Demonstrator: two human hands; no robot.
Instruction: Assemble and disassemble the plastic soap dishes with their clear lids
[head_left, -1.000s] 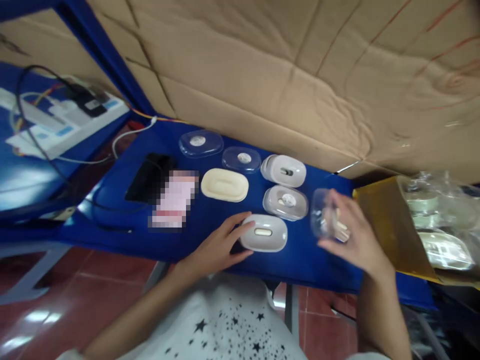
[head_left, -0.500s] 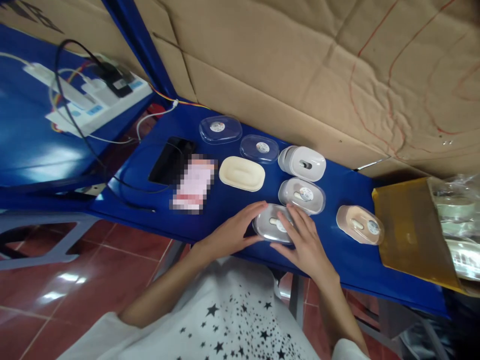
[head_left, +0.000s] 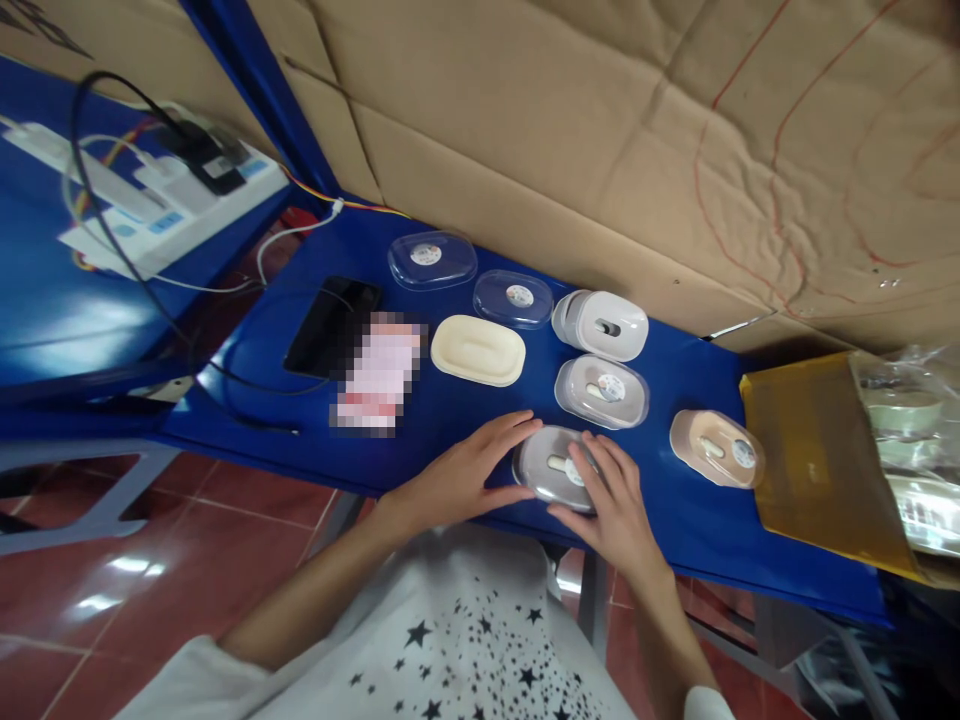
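Observation:
A grey oval container with a clear lid (head_left: pixel 556 462) sits at the table's front edge, with a white knob and a round label showing. My left hand (head_left: pixel 472 468) brackets its left end between fingers and thumb. Over its right side, my right hand (head_left: pixel 611 490) has fingers on the lid and the thumb at the near edge, hiding part of the label. Just behind stands a similar lidded container (head_left: pixel 602 392), and beyond that a white container (head_left: pixel 611 326) with a slot on top. A cream oval tray (head_left: pixel 478 350) lies to the left.
Two clear lids (head_left: pixel 431 260) lie at the back of the blue table (head_left: pixel 420 455). A dark phone (head_left: pixel 330 325) and a blurred pink patch are at left, near a power strip (head_left: pixel 180 210). On the right are a peach container (head_left: pixel 716 448) and a cardboard box (head_left: pixel 806 450).
The grey container sits slightly lower and further right in view, with both hands still around it. The whole scene has shifted a little as my head moved.

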